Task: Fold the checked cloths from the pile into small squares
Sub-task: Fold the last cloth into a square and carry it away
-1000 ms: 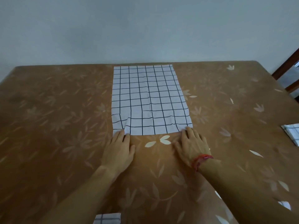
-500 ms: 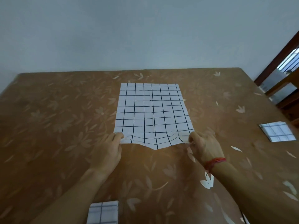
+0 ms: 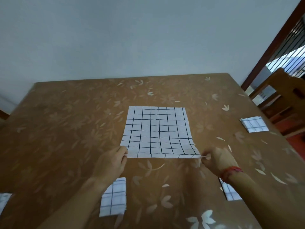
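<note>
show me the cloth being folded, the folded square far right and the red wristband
cloth being folded (image 3: 156, 129), head view, middle of its flat part
folded square (image 3: 254, 124), head view, centre of its top face
red wristband (image 3: 231, 171), head view, strand across the wrist

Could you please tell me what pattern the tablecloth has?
The tablecloth is brown with pale flower and leaf prints; the head view shows it best.

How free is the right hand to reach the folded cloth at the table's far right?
Probably not yet: the right hand pinches a corner of the spread cloth. Bare tabletop lies between it and the folded cloth.
</note>
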`<state>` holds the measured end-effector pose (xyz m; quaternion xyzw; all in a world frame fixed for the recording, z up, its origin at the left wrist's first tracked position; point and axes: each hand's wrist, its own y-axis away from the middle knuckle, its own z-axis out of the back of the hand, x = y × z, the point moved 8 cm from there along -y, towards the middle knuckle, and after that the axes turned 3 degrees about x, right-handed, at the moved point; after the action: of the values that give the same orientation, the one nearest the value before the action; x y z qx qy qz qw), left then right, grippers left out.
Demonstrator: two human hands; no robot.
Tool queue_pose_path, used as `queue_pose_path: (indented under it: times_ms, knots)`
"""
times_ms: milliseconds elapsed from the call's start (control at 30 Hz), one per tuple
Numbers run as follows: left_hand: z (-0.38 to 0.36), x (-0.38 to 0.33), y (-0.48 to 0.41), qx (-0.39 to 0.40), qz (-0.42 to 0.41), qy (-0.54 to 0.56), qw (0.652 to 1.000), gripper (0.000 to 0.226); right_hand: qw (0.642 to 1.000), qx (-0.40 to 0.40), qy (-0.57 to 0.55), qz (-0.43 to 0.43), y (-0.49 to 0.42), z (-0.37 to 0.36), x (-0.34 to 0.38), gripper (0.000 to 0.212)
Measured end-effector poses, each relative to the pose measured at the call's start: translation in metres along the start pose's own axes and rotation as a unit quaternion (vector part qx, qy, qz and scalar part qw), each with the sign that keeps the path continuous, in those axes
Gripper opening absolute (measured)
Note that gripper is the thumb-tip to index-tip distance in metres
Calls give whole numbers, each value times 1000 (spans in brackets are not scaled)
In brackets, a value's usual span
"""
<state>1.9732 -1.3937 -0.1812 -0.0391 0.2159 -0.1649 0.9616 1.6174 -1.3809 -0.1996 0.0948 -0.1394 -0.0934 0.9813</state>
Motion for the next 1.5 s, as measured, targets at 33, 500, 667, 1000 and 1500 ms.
queue_pose_path:
  times_ms: [33,500,667,1000,1500]
  knots:
    - [2,-2,6,4,0,-1,1000,23,1000,7,-9,-2,6,2,-1,11]
    - [30,-11,-10,-51,-19,-23,998,24,976,-60,-205,-32,9,29,3,32]
    - [26,-4,-41,-64,-6,-57,996,21,959,-77,-258,-89,-29,24,3,12]
    - [-68,-53,-25,65,-120,-83,987,38,957,-87,-250,-116,-112,2,13,19]
    - [-165,-37,-6,250,-52,-74,964,54,993,-88,-80,-11,-107,-54,28,52]
